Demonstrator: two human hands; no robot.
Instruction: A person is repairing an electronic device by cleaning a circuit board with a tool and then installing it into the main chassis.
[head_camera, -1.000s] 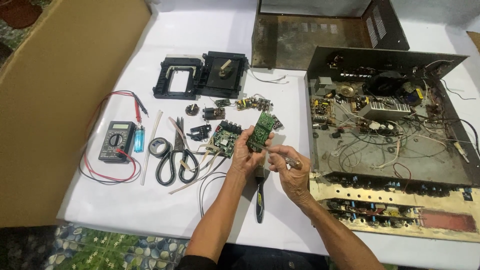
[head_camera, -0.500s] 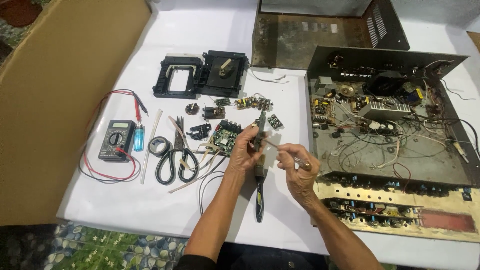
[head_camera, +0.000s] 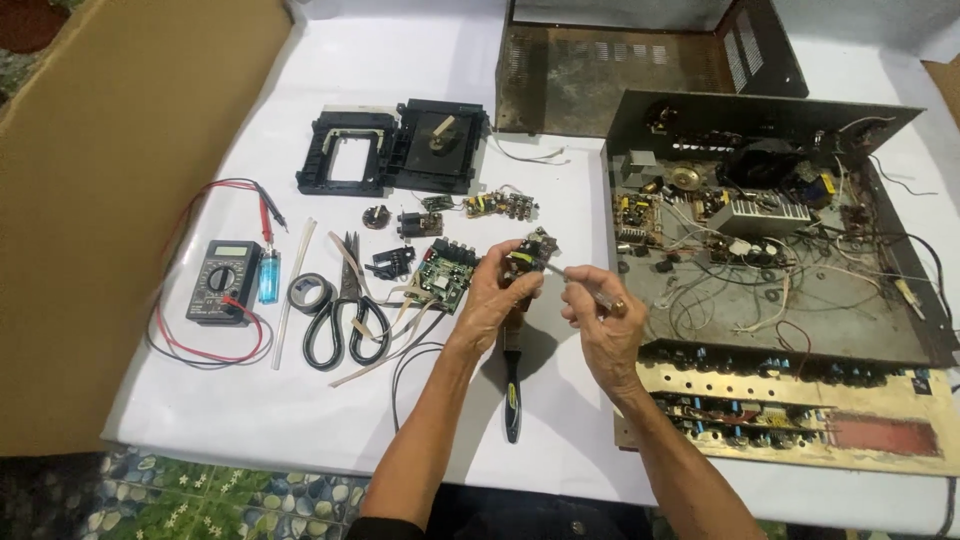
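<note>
- The left hand (head_camera: 497, 300) pinches a small green circuit board (head_camera: 524, 258) by its lower edge, holding it up off the white tabletop (head_camera: 250, 420).
- The right hand (head_camera: 600, 325) grips a thin metal tool (head_camera: 582, 283) like a pen, its tip touching the board's upper edge.
- Just below the hands lies a black-handled screwdriver (head_camera: 512, 385).
- To the left: a larger green board (head_camera: 446, 275), scissors (head_camera: 345, 315), a roll of tape (head_camera: 309, 292), a blue lighter (head_camera: 268, 277) and a multimeter (head_camera: 222, 280) with red leads.
- To the right stands an open amplifier chassis (head_camera: 780, 260), full of loose wires.
- Risk, as a judgement: the board is held only by fingertips, so a hard push from the tool could twist it loose or skid the tip across its parts.
</note>
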